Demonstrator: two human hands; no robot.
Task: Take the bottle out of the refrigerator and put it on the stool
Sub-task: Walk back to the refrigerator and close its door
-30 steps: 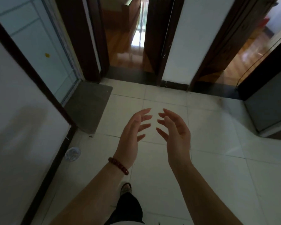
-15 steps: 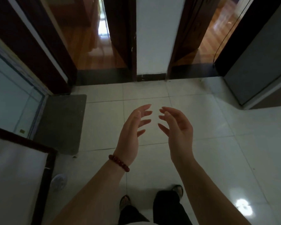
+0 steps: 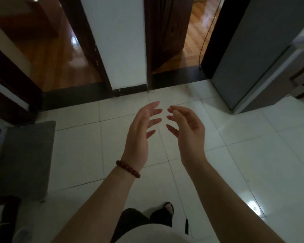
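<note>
L hand (image 3: 139,135) & R hand (image 3: 189,137): empty, fingers relaxed, palms facing, not touching, above floor (image 3: 253,155); fridge (image 3: 249,50) front-right.

The person is wearing a bracelet (image 3: 128,169) of round, dark reddish-brown beads at the wrist of the left hand (image 3: 139,137), and the forearms (image 3: 98,204) are showing bare. Lower down, they are wearing a white top (image 3: 147,234), dark trousers (image 3: 132,218) and a dark open-toed sandal (image 3: 168,210).
</note>
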